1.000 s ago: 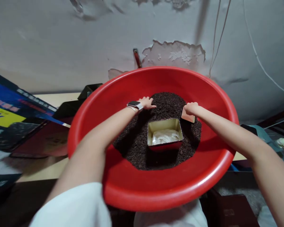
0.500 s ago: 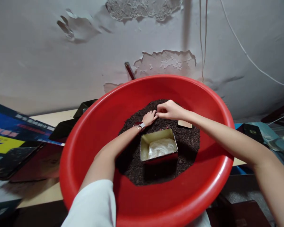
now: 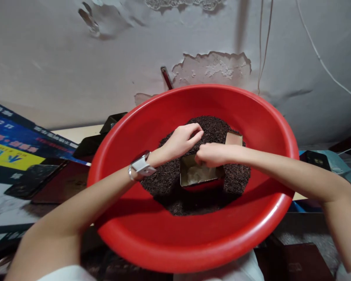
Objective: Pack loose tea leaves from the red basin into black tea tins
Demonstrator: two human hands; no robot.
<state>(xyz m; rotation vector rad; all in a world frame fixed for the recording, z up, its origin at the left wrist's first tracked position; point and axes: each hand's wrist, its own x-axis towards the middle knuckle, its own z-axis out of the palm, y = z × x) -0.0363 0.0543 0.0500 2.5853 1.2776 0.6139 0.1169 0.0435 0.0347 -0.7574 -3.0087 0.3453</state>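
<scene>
A big red plastic basin (image 3: 125, 234) holds a heap of dark, dry shreds (image 3: 166, 183) that look like loose tea. On the heap stands a rectangular tin (image 3: 203, 183) without a lid, with pale, crinkled plastic film (image 3: 197, 174) inside. My right hand (image 3: 213, 154) is over the tin's far right corner, fingers pinched together; anything between them is hidden. Just beyond the tin's far left side, my left hand (image 3: 185, 137) hovers above the heap. Its fingers are bent, thumb a little apart, and I see nothing in it.
A small flat tan piece (image 3: 234, 138) lies on the heap behind my right wrist. Left of the basin are a printed blue and yellow box (image 3: 14, 148) and dark containers (image 3: 90, 150). A black object (image 3: 314, 160) sits at right. The peeling wall (image 3: 213, 70) rises behind.
My left hand has lifted from the heap, its fingers curling. My right hand has come nearer, from the heap to above the tin. The head view has shifted slightly.
</scene>
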